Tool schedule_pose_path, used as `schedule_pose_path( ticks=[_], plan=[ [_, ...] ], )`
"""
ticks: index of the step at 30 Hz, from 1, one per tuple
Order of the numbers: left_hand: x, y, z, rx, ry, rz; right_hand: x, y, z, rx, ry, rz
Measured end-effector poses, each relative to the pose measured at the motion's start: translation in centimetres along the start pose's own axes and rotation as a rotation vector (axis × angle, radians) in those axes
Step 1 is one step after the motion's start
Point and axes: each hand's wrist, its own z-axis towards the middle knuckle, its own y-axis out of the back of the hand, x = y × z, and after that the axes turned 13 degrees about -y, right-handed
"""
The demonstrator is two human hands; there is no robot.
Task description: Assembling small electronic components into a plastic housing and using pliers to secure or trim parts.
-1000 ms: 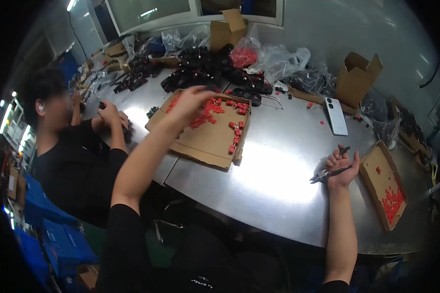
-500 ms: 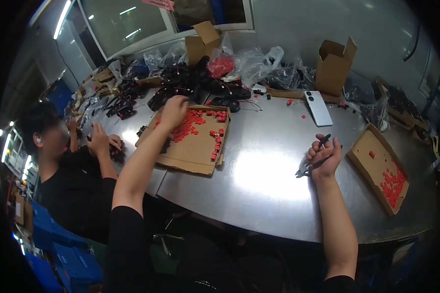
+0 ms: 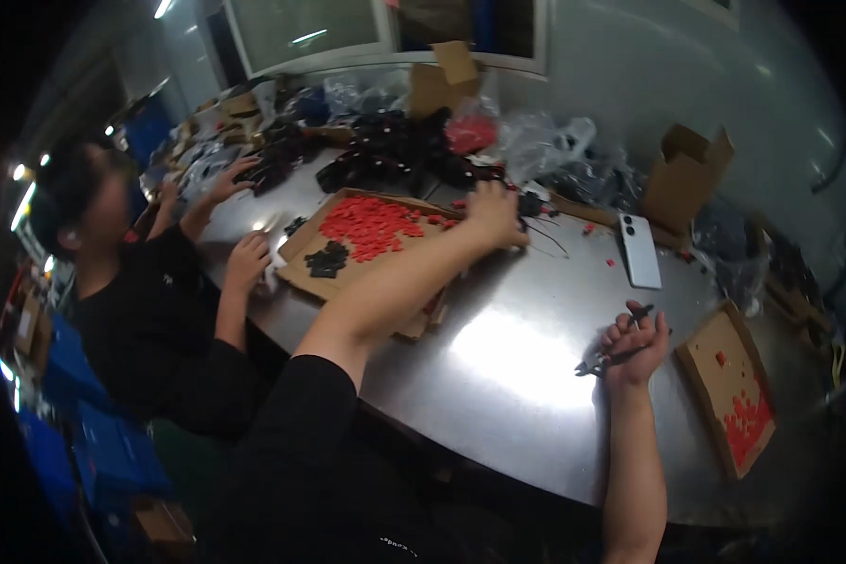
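Change since earlier: my left arm has travelled further out; half a second ago my left hand was over the red pieces in the tray, and it now rests past the tray's far right corner, beside the black parts. My right hand has kept its place and its tool.
Left hand (image 3: pixel 492 209): palm down on the bench, fingers curled at the edge of the black parts pile (image 3: pixel 399 150); I cannot tell whether they have closed on anything.
Right hand (image 3: pixel 635 346): resting on the bench, fingers wrapped closed around the handles of a pair of pliers (image 3: pixel 603 361), whose nose points left, low over the surface.
Cardboard tray (image 3: pixel 303 266): lies under my left forearm, carrying a heap of red pieces (image 3: pixel 371 226) and a small clump of black pieces (image 3: pixel 327 259) near its left side.
Second cardboard tray (image 3: pixel 708 357): just right of my right hand, with red pieces gathered in its near corner.
White phone (image 3: pixel 640 250): flat on the bench, between my two hands and further back.
Open cardboard box (image 3: pixel 684 179): behind the phone, by crumpled clear bags.
Bench (image 3: pixel 517 348): bare shiny metal, with a bright glare patch.
Co-worker: seated at my left in a black top, one hand (image 3: pixel 247 261) at the tray's left edge, the other further back among the dark parts.
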Motion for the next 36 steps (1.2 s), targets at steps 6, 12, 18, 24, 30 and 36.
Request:
schedule_pose_path(
  ticks=[6,12,18,24,30,36],
  plan=[
    [-6.5,3.3,-9.9,-0.083,-0.321,-0.159,0.3,-1.1,0.0,-0.093,0.047,-0.024],
    [-8.4,2.2,-21.4,-0.125,-0.381,-0.110,2.9,-1.6,-1.0,-0.045,0.284,-0.492],
    [3.3,3.3,-19.0,-0.392,-0.208,-0.269,1.7,-3.2,-2.5,-0.398,0.809,-1.517],
    [11.6,1.7,-16.5,-0.377,-0.659,-0.369,0.0,-2.1,-2.1,-0.378,0.577,-1.881],
    [8.8,0.3,-15.6,-0.266,-0.266,-0.402,-0.1,-2.2,-2.5,-0.230,0.687,-1.976],
    [4.1,1.5,-13.6,-0.642,-0.131,-0.896,-6.5,-8.9,-8.0,0.543,0.473,-1.625]
  ],
)
